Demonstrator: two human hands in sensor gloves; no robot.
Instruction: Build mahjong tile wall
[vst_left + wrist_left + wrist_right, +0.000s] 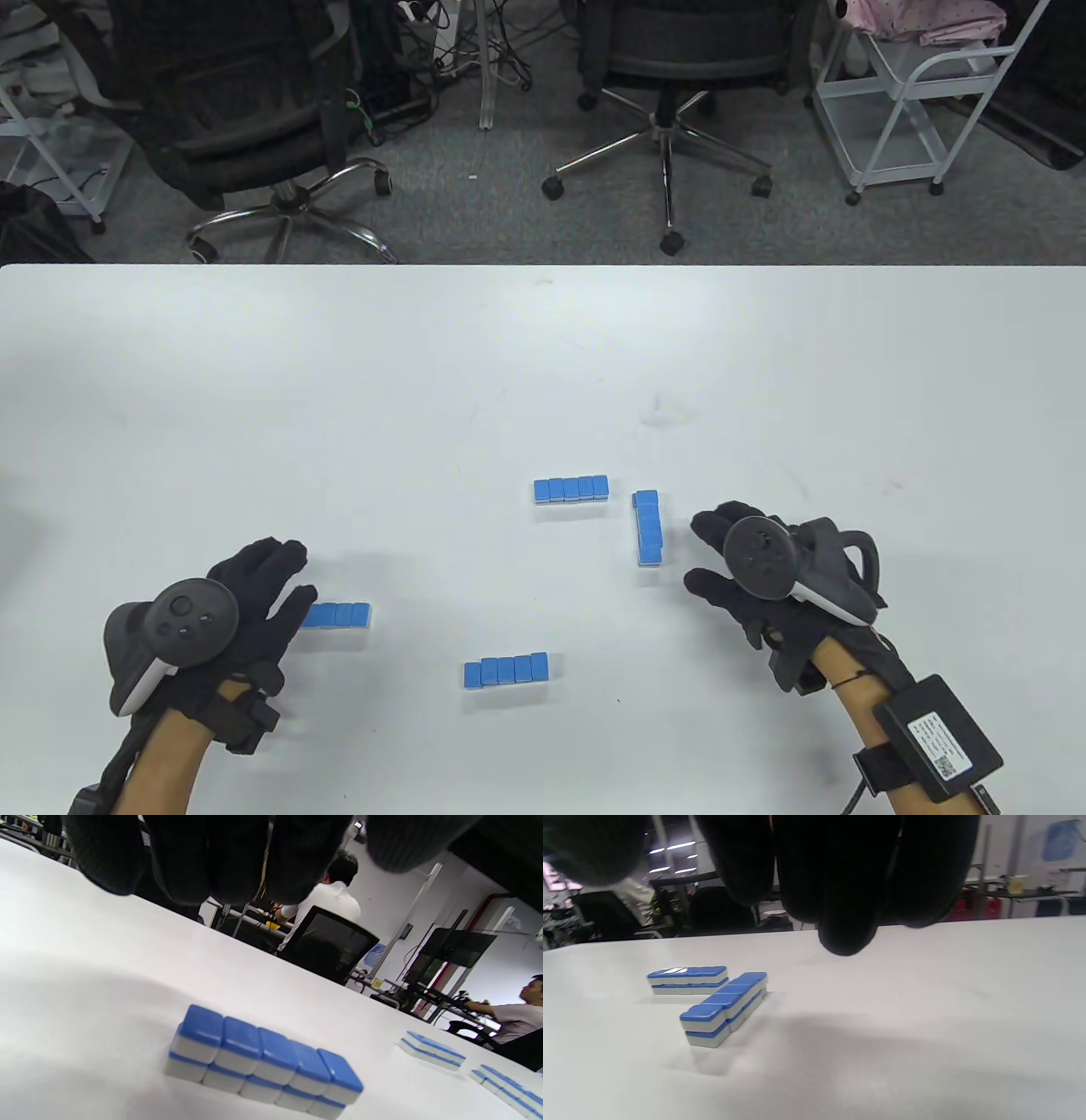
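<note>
Black knit sensor gloves on left hand (254, 594) and right hand (738, 577). Dark grey, round-faced tracker (182, 620) with white underside strapped to each back. Black rectangular box (937, 737), white label, banded to right forearm; thin black cable.

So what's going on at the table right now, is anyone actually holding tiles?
No. Four short double-layer rows of blue-backed mahjong tiles sit on the white table, none joined up yet. The left hand is right beside the left row, fingers over its end, but the wrist view shows no grip on it. The right hand hovers just right of the upright row, touching nothing. The far row and the near row lie untouched between them.
</note>
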